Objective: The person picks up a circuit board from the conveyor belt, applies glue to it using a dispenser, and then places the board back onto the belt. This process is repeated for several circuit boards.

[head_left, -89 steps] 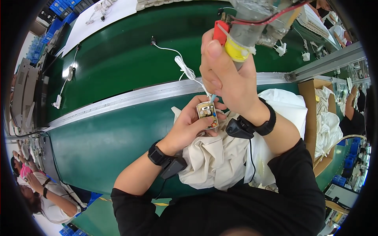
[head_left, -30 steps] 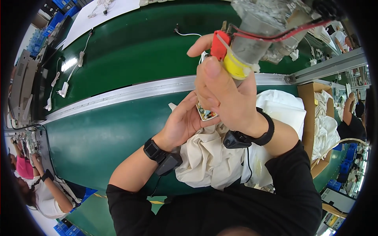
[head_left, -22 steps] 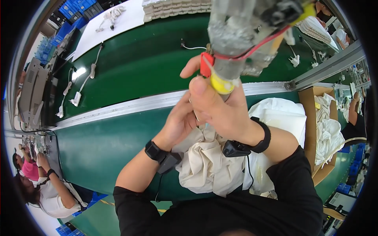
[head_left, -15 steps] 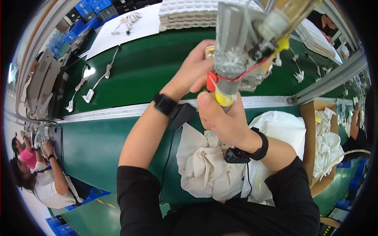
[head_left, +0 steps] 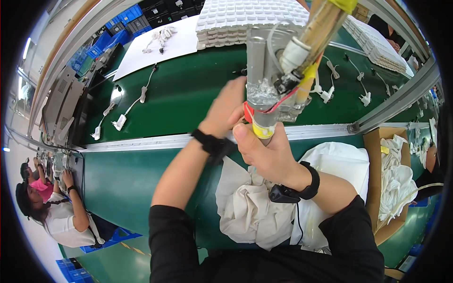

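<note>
My right hand (head_left: 273,158) is wrapped round the lower end of a grey hand-held tool (head_left: 258,96). It has yellow tape, a red part beside my thumb, thin wires and crusty whitish residue on its body. My left hand (head_left: 226,106) is just left of the tool, over the far green surface. Motion blurs it and the tool hides its fingertips, so what it holds, if anything, does not show. Below my hands a crumpled cream cloth (head_left: 252,207) lies on the near green table (head_left: 127,179). Both wrists wear black straps with small black devices.
White plug cables (head_left: 120,121) lie on the far green surface (head_left: 184,85). Behind are stacked white moulded trays (head_left: 222,28) and a white sheet (head_left: 137,56). At right are a white bag (head_left: 339,162), a cardboard box (head_left: 373,188) of white cloth and a metal post (head_left: 391,101). Co-workers (head_left: 66,221) sit at left.
The tool has shifted slightly left and down in my right hand. My left hand has moved, and the round shiny thing at its fingertips is out of sight. The whole view has shifted a little.
</note>
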A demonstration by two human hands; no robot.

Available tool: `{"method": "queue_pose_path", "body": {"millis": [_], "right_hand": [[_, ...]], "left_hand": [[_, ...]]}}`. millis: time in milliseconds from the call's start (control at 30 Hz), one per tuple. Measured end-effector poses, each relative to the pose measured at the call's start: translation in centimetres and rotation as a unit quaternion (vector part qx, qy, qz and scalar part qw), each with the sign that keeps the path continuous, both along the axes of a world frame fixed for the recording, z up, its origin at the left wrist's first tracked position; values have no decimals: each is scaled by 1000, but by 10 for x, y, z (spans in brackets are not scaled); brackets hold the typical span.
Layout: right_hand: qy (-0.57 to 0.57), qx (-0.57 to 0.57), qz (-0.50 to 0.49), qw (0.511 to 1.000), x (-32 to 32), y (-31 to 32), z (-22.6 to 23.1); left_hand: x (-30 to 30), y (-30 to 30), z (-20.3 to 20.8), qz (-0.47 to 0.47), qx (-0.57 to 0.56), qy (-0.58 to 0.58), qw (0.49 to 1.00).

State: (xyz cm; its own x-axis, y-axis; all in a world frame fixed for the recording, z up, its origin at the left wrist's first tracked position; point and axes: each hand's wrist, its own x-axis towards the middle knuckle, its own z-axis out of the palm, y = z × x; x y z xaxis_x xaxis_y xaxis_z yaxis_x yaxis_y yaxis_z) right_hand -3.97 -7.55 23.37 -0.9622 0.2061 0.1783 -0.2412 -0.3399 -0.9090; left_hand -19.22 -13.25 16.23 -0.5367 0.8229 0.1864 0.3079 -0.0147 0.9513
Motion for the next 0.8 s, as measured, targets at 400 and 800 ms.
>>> {"method": "queue_pose_path", "body": {"millis": [400,800], "right_hand": [[0,24,8,1000,-3,-6,-7],[25,59,-34,997,-9,1,-10]], "left_hand": [[-179,-244,-15,373,-559,465,576],[-32,-100,4,140,-42,-350,925]]}}
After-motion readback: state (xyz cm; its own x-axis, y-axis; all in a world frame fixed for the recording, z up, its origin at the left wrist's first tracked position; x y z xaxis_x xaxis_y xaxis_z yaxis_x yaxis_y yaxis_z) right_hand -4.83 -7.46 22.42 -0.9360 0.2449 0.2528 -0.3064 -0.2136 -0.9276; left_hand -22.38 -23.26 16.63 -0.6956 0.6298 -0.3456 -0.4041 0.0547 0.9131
